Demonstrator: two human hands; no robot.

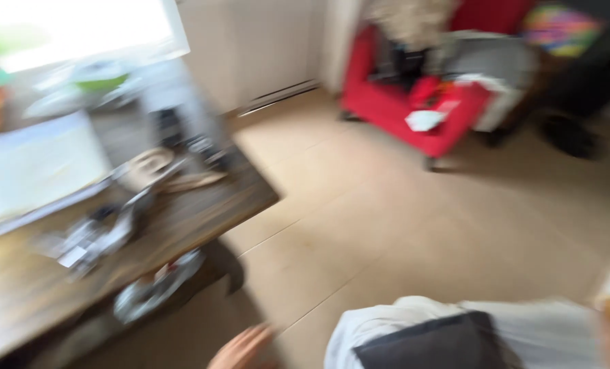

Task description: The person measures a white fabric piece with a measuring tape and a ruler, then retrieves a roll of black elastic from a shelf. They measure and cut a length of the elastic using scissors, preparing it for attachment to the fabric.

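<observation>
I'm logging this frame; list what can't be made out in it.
- Head view, left hand: motion-blurred and cut by the bottom edge; grip unreadable.
- Right hand: not clearly in view; only a blurred patch at the right edge.
- Small items on the wooden table: smeared beyond telling.
- Clutter on the red chair: blurred.

A blurred white sheet [35, 164] is lying on the dark wooden table [202, 212] near its left edge; a red cart [394, 109] is standing apart on the tiled floor [400, 225].

The blurred head view shows a dark wooden surface [202, 205] at left, cluttered with papers [35, 164] and small objects. A left hand [242, 348] hangs empty, fingers spread, over the tiled floor [400, 225] just off the surface's near corner. A red armchair [414, 102] stands well beyond.
</observation>
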